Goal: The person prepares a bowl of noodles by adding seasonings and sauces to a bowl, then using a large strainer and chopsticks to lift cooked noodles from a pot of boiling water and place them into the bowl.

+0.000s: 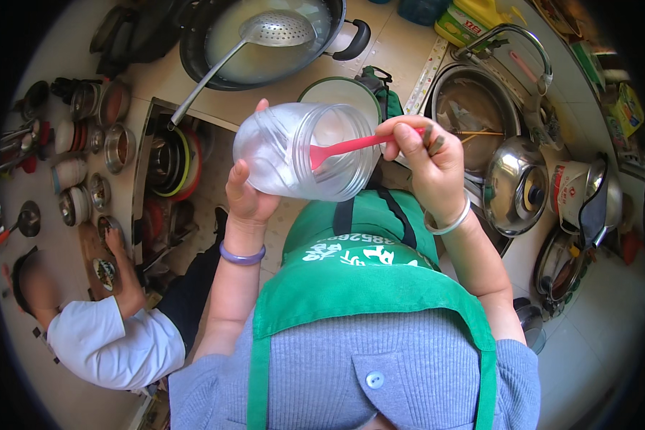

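My left hand [252, 196] holds a large clear jar [279, 153] from beneath and behind, its body tipped on its side with the open threaded mouth towards my right hand. In my right hand [424, 156] is a red spatula or spoon [355, 146], pinched by its handle, its head inside the jar's mouth; short stick-like ends also show between the fingers. Just behind the jar sits a round, green-rimmed white vessel [368, 91], partly hidden. The jar's inside looks cloudy; whether it holds anything is hard to tell.
A wok [193, 67] of cloudy liquid with a skimmer [279, 28] across it stands ahead. To the right are a sink basin [435, 97], a faucet [540, 48] and a steel lid [508, 188]. At left, another person [118, 344] reaches over a counter of bowls.
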Tool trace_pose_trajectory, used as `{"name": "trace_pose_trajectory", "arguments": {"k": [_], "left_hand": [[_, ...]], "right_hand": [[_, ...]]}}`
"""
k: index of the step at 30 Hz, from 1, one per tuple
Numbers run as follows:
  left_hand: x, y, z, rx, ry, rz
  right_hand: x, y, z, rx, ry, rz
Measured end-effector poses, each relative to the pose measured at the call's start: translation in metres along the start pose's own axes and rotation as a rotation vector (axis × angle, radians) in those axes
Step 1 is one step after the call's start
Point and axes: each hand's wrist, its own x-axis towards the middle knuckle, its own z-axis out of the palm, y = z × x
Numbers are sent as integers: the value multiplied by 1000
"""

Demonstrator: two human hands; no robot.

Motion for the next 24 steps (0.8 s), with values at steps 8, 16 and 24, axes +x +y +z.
{"name": "trace_pose_trajectory", "arguments": {"k": [8,16,24], "left_hand": [[0,-10,-17,-111,58,12],[-2,-19,-43,-133,115,-5],[-29,-28,-113,-181,315,-30]], "right_hand": [[8,4,-27,326,97,215],[19,19,-43,359,124,251],[34,77,-61,153,235,209]]}}
